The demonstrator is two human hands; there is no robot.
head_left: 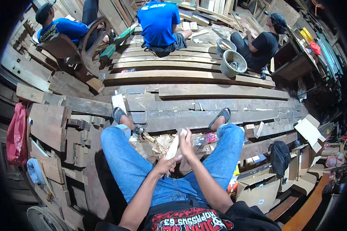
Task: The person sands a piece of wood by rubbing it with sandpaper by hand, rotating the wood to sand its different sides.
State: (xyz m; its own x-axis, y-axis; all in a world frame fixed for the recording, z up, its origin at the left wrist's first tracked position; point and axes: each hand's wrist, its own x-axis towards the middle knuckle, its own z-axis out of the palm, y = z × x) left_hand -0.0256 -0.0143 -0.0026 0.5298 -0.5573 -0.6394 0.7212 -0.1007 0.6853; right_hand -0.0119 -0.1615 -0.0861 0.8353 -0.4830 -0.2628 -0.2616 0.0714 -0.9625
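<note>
A pale, slim piece of wood [173, 149] slants upward between my knees. My left hand [165, 165] is closed round its lower end. At the upper end, my right hand [186, 144] has its fingers curled against the wood. Something whitish shows by those fingertips; I cannot tell whether it is part of the wood or a separate thing. Below the hands, wood shavings and offcuts [162, 142] lie between my legs, beside a clear plastic bottle with a red label [210, 138].
Long planks [219, 91] stretch across the front. Two buckets [234, 64] stand beyond them. Three people sit farther off: one on a wooden chair [59, 46], one in a blue shirt [158, 23], one in black [264, 42]. Boards [48, 125] stand left; cardboard boxes [258, 190] lie right.
</note>
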